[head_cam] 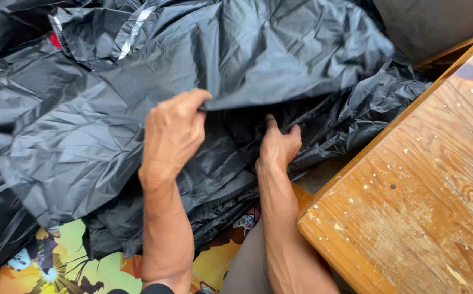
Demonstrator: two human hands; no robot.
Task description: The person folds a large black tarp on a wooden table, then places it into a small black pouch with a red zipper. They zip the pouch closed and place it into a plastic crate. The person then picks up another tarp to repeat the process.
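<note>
A heap of large black plastic bags [84, 125] fills most of the head view. My left hand [172, 136] pinches the edge of the top bag [258, 54] and lifts it, its thumb pressed against the fold. Under that lifted sheet, my right hand [278, 148] reaches into the crumpled black plastic [351, 114], fingers curled into the folds. Both forearms come up from the bottom middle of the frame.
A worn wooden table [410, 196] with a raised rim stands at the right, close to my right forearm. A colourful cartoon-printed mat [67, 267] lies under the bags at the bottom left. A grey surface [438, 22] shows at the top right.
</note>
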